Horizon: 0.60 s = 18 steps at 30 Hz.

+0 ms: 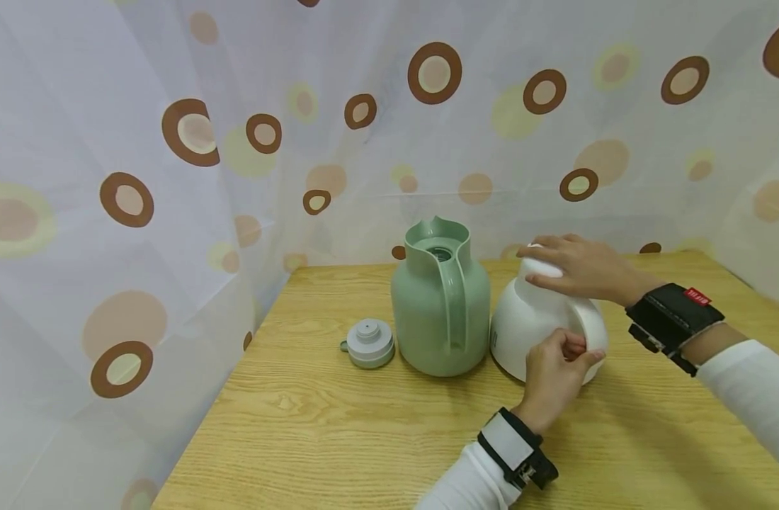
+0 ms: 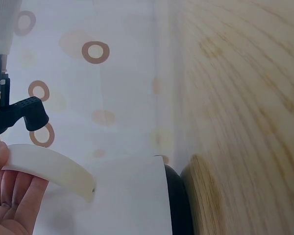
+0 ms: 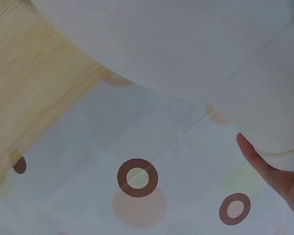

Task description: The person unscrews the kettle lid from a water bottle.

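A white vacuum jug (image 1: 520, 329) stands upright on the right part of the table, beside a green one. My left hand (image 1: 552, 375) holds its curved handle (image 1: 592, 329), thumb on the outside and fingers curled through underneath; the left wrist view shows this handle (image 2: 51, 166) close up. From above, my right hand (image 1: 581, 268) grips the lid (image 1: 539, 268) at the jug's top, fingers and thumb around it. Much of that lid is hidden under the hand. In the right wrist view the jug's white body (image 3: 176, 44) fills the upper part.
The green vacuum jug (image 1: 418, 312) stands just left of the white one, its mouth uncovered and its handle facing me. Left of it, a grey-green stopper (image 1: 369, 345) lies on the wooden table (image 1: 300, 404). A dotted curtain (image 1: 377, 156) hangs behind and along the left side.
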### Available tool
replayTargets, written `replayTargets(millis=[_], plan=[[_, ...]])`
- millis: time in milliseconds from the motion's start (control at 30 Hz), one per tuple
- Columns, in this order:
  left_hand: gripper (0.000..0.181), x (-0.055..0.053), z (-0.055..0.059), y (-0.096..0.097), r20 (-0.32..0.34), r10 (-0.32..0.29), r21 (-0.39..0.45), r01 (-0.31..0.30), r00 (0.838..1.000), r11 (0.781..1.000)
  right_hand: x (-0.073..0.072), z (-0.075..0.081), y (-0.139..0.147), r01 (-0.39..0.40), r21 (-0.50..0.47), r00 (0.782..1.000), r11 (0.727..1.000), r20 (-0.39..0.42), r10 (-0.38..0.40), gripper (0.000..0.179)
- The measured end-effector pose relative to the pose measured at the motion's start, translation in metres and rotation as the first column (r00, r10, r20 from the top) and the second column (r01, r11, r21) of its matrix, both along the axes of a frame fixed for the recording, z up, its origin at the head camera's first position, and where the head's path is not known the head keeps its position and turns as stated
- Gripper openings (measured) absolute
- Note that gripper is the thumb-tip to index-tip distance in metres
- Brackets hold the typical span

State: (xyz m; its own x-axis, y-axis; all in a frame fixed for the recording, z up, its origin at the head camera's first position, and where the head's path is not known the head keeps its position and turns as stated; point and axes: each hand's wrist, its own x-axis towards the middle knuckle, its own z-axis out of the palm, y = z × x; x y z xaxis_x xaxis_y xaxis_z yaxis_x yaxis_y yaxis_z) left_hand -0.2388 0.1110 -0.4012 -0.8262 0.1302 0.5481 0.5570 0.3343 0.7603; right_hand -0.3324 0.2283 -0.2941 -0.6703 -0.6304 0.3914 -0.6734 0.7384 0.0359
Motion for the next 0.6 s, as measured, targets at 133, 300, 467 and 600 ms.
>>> replayTargets(millis=[133,300,467,600], plan=[[0.017,0.000,0.000,-0.001,0.003,-0.002,0.011,0.002,1.000,1.000,-0.004,-0.001,0.004,-0.041,-0.016,0.999,0.999,-0.005,0.041,0.047],[0.017,0.000,0.001,-0.005,0.001,-0.004,0.020,0.004,1.000,1.000,-0.011,-0.003,0.009,-0.079,-0.049,0.997,0.996,0.004,0.079,0.046],[0.017,0.000,0.001,-0.007,0.006,-0.003,0.020,0.003,1.000,1.000,-0.017,-0.004,0.012,-0.141,-0.076,0.990,0.987,-0.015,0.140,0.046],[0.016,0.000,0.001,-0.007,0.011,-0.001,0.017,0.001,1.000,1.000,-0.022,-0.007,0.015,-0.202,-0.101,0.979,0.974,-0.031,0.200,0.046]])
